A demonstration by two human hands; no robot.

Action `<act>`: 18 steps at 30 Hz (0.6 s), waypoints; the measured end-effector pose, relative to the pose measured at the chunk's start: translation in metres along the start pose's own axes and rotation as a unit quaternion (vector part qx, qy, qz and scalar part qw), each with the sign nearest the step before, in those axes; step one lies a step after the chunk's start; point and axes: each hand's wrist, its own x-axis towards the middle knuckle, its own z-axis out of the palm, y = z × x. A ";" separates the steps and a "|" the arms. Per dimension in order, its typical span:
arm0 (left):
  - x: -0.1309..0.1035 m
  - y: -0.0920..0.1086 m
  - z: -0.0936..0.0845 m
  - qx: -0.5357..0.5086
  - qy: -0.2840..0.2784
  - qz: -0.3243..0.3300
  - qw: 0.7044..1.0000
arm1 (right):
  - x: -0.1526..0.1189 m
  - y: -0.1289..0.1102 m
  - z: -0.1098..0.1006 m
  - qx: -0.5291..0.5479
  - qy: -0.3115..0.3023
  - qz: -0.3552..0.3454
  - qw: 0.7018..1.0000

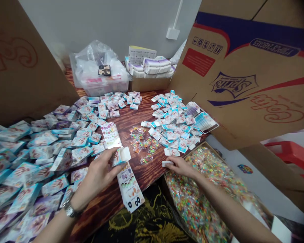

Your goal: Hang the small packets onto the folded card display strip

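Left hand (101,171): closed around a small white-and-blue cardboard box (117,157) with a hand-shaped picture on it.
Box: I see it left of the table's middle, above a long paper strip of colourful oval prints (130,189); its long axis looks roughly left-to-right, foreshortened.
Open flap (126,154): white, at the box's right end, so the box points toward the right hand's side.
Right hand (179,166): fingers pinched on a thin white piece (167,164); I cannot tell whether it is another box edge-on.
White piece: at the front edge of the dark red-brown wood-grain table (148,176), right of the box and well apart; its long axis runs left-to-right, free end toward the box.
Clear sachets of multicoloured bits (142,143): beyond and between the hands, up and right of the box, their nearest one closer to the left grip.
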 end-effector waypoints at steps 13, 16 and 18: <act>-0.032 0.001 -0.006 -0.005 0.015 -0.091 0.996 | 0.049 -0.028 0.004 0.035 0.023 -0.006 0.999; -0.032 0.003 -0.002 -0.023 0.015 -0.086 0.996 | 0.050 -0.028 0.007 0.020 -0.018 -0.004 1.000; -0.031 0.005 0.000 -0.039 0.011 -0.081 0.996 | 0.056 -0.029 0.018 0.004 -0.040 -0.007 0.999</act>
